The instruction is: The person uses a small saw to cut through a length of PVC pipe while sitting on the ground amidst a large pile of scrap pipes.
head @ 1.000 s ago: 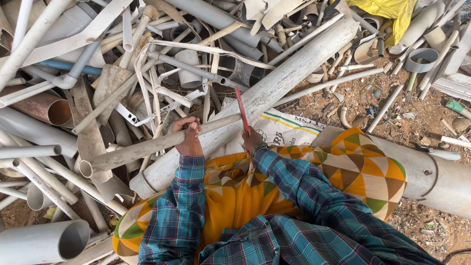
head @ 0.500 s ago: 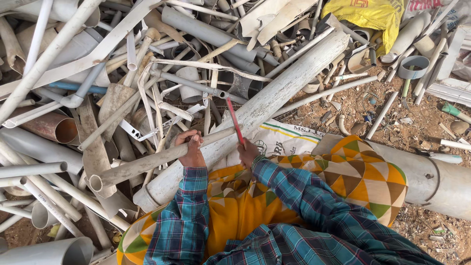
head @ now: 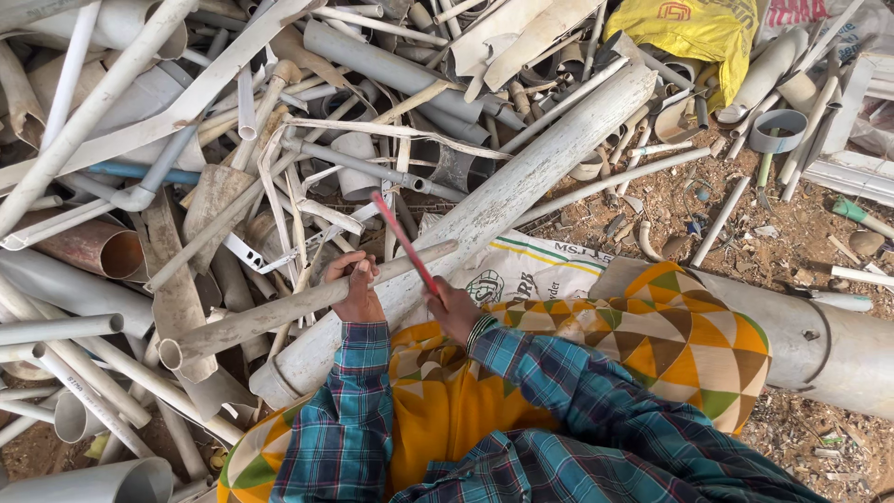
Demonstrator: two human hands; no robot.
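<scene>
- The left hand (head: 357,291) is wrapped fully around a narrow grey pipe (head: 279,312), fingers curled over the top, holding it down where it lies across a much larger pale pipe (head: 484,210); the big pipe seems to serve as a rest, so the thin one stays off the heap and steady.
- The right hand (head: 453,312) is clenched tight on the near end of a slim red blade (head: 402,240), perhaps a hacksaw blade, which slants up and to the far left and meets the narrow pipe just right of the left hand; that angle puts its edge across the pipe.
- The narrow pipe sits near the middle, its open end pointing left and its right end on the large pipe.
- Both sleeves are blue plaid, over an orange and yellow patterned cloth (head: 670,335) on the lap.
- A white printed sack (head: 521,270) lies flat under the large pipe; I cannot tell whether anything is in it.
- A yellow bag (head: 689,33) at the far right looks bunched; its contents are hidden.
- Open pipe ends at the left, such as a rusty brown one (head: 98,250), show hollow.
</scene>
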